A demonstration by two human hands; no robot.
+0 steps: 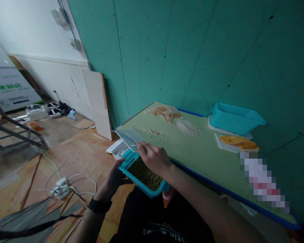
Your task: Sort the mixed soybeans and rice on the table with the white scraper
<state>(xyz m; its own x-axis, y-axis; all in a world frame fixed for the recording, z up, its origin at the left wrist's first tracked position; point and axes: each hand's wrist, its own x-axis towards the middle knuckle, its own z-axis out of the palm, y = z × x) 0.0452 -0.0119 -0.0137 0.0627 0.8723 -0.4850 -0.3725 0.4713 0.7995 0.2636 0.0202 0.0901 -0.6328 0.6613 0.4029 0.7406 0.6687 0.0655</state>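
Nearest, the rim of a turquoise bin (139, 185) of beans (143, 172) is clasped in the left hand's (114, 176) closed grip, apparently to keep the load level. A slotted white plate (128, 138) is pinched in the right hand's (155, 157) grip at the corner of the bench (192, 148), perhaps steadied there. Beyond, loose grains (164, 113) are spread; farther, another tub (234, 118) is stood near the wall (167, 50), presumably out of the way.

A broad black band (99, 205) circles the left wrist (103, 193); both forearms (200, 197) are bare, and the black clothing (139, 216) carries what looks like pale printed lettering (176, 237), too blurred to read.
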